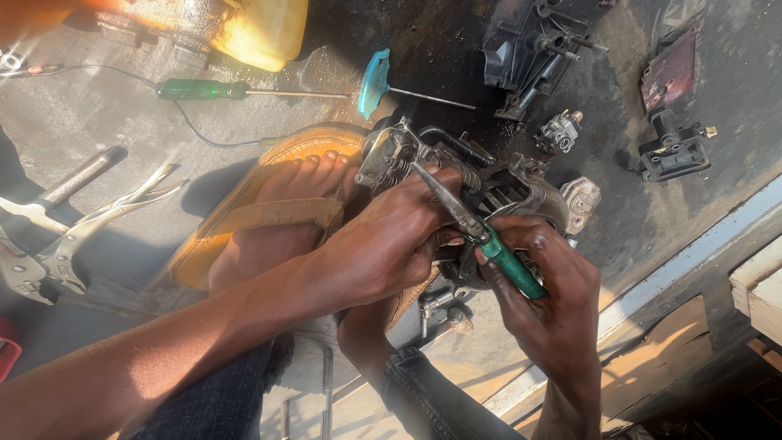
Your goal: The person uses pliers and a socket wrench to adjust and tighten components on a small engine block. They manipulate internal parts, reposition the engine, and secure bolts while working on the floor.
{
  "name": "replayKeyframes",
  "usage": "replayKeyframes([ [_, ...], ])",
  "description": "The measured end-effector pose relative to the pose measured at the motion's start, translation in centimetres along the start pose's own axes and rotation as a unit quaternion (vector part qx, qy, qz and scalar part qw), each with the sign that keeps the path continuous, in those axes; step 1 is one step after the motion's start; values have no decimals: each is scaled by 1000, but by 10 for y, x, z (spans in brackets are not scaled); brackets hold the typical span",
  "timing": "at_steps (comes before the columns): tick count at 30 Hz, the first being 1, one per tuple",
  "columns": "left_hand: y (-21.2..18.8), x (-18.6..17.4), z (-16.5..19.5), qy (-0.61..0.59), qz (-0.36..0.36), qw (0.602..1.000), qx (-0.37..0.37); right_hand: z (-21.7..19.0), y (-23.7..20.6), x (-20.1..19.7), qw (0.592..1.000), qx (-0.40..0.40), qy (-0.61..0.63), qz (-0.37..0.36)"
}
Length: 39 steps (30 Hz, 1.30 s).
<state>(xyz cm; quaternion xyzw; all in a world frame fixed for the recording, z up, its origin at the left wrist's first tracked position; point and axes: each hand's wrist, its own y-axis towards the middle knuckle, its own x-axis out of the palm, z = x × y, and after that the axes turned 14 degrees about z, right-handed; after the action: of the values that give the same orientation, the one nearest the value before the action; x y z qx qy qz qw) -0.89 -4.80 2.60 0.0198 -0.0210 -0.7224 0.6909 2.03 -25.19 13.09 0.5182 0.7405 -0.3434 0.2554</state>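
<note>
A small greasy engine [497, 191] sits on the oily floor, braced by my sandalled foot [281, 216]. My left hand [391, 240] grips the engine's near side, fingers curled over its dark finned body. My right hand [542, 301] holds green-handled pliers [476, 232]; their jaws reach up-left to the grey cylinder head [389, 155]. The pliers' metal shank crosses over my left hand's fingers.
Locking pliers [77, 236] and other hand tools lie at the left. A green-handled screwdriver [204, 90] and a teal T-handle wrench [376, 81] lie above, beside a yellow jerrycan [265, 33]. Loose engine parts [533, 53], a carburettor [560, 130] and a black part [674, 151] lie at upper right.
</note>
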Motion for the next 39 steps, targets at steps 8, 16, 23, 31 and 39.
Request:
replayKeyframes([
  [8, 12, -5, 8, -16, -14, 999, -50, 18, -59, -22, 924, 174, 340, 3],
  [16, 9, -7, 7, -16, 27, 999, -22, -8, -82, -32, 951, 290, 56, -97],
  [23, 8, -9, 7, -10, 48, 999, -13, 7, -101, -38, 927, 343, 101, -114],
  [31, 11, -8, 11, -7, 38, 998, -42, 1, -121, -26, 754, 413, 482, -170],
  [39, 14, -8, 16, 16, 46, 997, -63, -4, -91, -29, 937, 277, 150, -150],
])
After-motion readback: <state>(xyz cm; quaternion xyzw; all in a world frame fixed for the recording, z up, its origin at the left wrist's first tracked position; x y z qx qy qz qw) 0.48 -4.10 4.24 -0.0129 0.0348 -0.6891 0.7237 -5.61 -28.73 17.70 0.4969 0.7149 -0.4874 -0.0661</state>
